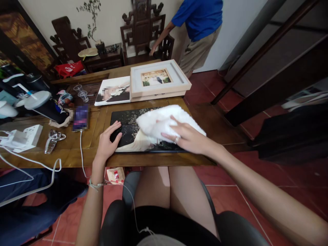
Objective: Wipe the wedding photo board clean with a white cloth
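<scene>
A dark glossy photo print lies flat at the near edge of the wooden table. My left hand rests on its left corner, fingers spread flat, holding it down. My right hand presses a folded white cloth onto the print's right half, fingers lying over the cloth.
Behind the print stand a stack of pale framed photos and another photo panel. To the left are a phone on a cable, a power strip, plastic cups and clutter. A person in a blue shirt stands by carved chairs.
</scene>
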The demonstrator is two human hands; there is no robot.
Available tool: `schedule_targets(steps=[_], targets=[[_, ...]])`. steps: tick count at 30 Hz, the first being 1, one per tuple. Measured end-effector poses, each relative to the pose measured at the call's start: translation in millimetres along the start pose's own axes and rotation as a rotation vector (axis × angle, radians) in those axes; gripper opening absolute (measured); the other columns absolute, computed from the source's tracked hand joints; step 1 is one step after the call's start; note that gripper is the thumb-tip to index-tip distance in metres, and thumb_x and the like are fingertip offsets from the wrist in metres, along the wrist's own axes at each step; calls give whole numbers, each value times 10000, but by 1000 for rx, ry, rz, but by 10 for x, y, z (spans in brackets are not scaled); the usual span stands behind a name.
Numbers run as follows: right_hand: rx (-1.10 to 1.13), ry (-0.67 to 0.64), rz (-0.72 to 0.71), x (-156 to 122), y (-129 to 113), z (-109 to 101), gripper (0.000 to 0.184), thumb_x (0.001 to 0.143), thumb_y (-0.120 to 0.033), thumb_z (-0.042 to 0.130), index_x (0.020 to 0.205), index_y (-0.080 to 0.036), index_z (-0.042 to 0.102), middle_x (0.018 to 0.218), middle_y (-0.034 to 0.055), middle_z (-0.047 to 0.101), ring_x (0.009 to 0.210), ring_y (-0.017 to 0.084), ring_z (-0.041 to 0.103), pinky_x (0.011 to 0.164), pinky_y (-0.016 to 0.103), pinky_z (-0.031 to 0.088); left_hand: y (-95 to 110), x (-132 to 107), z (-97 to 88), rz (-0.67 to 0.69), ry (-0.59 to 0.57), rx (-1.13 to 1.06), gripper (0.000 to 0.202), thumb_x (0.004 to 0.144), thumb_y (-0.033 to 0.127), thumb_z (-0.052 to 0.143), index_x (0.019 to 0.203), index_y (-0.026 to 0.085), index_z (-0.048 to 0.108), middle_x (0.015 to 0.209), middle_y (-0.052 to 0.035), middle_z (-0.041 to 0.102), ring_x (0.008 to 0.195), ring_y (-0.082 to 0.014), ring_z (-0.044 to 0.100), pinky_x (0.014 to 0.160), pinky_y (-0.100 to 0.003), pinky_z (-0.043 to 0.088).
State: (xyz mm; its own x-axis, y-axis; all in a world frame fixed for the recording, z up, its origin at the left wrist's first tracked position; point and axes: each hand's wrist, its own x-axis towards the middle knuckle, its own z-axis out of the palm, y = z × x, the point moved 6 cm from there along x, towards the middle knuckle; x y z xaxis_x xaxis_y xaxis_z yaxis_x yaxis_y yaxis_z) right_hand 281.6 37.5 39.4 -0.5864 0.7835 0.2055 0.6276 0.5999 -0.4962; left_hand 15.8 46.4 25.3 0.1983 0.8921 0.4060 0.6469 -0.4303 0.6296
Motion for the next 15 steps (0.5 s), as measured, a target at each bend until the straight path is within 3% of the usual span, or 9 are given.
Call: schedule_targets(steps=[2,4,7,9,11,13,15], targets=[[-40,54,61,329,164,-9,283,965,-297,395,831,-186,617,928,91,716,1077,339,663,1117,584,331,10,-4,-5,3,-3,-5,332,904,284,583,1214,190,657,1335,-105,631,1317,-227,534,1148,-447,388],[-88,114,132,597,175,17,309,974,-276,362,928,-149,639,1102,134,705,1125,352,635,1123,671,238,18,-8,-11,0,-4,-4,335,905,287,582,1217,192,655,1335,-104,630,1316,-226,535,1149,-441,384],[-165,89,136,777,-110,193,295,920,-198,423,1094,-106,643,1391,196,557,1374,416,401,1082,771,156,19,-14,-37,-25,28,-7,349,913,319,574,1235,205,646,1337,-96,629,1294,-227,551,1142,-438,387],[-176,-11,31,715,-423,376,337,840,-129,489,1138,-113,647,1473,197,476,1452,404,260,1098,761,134,11,-21,-65,-46,66,-46,366,927,353,552,1252,207,634,1340,-93,627,1279,-224,559,1136,-427,392],[-122,-98,-120,508,-731,509,370,785,-114,528,1128,-147,662,1491,172,464,1469,371,235,1123,733,120,-14,-29,-97,-76,111,-117,380,945,384,520,1262,204,626,1350,-93,618,1284,-219,552,1138,-412,386],[-35,-138,-252,216,-947,533,346,762,-131,539,1076,-166,680,1487,147,477,1473,341,240,1144,709,102,-61,-36,-120,-127,146,-212,397,958,412,490,1262,195,623,1362,-100,609,1297,-221,542,1144,-404,374],[38,-160,-317,-76,-1015,473,284,748,-125,531,977,-165,695,1453,136,521,1464,298,279,1181,648,95,-118,-35,-131,-196,159,-328,414,962,437,474,1248,179,627,1359,-118,610,1297,-229,548,1139,-400,376]])
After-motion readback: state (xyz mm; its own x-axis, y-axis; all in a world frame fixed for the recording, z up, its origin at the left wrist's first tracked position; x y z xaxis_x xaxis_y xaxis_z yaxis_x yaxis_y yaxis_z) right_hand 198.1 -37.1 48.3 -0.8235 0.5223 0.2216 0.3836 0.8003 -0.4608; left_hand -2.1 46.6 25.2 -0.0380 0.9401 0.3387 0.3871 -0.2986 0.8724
